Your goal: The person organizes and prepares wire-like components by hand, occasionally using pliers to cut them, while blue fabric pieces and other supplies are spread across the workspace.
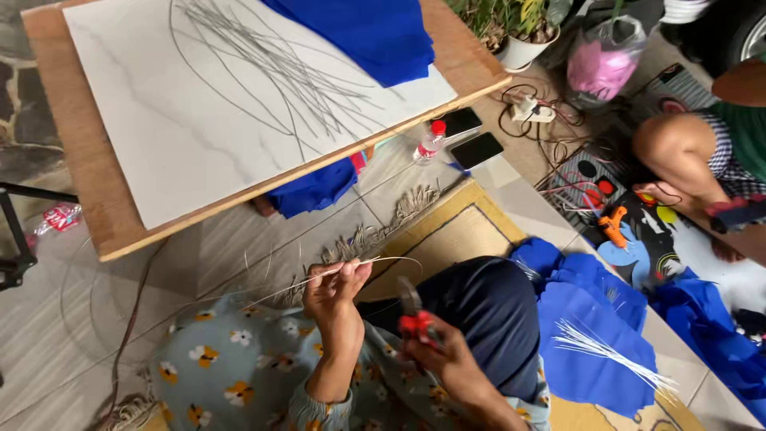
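My left hand (337, 289) pinches a thin white wire (383, 259) that curves to the right above my lap. My right hand (443, 351) grips red-handled pliers (415, 315), jaws pointing up toward the wire but apart from it. A bundle of cut white wires (606, 351) lies on blue fabric (598, 327) to my right. I sit on the floor in a floral garment and dark trousers.
A low wooden board with a white marbled sheet (199, 104) carries several long grey wires and blue cloth (359, 32). Another person's leg (686, 152) sits at right near an orange glue gun (614, 225), phones (476, 149), a small bottle (431, 140) and cables.
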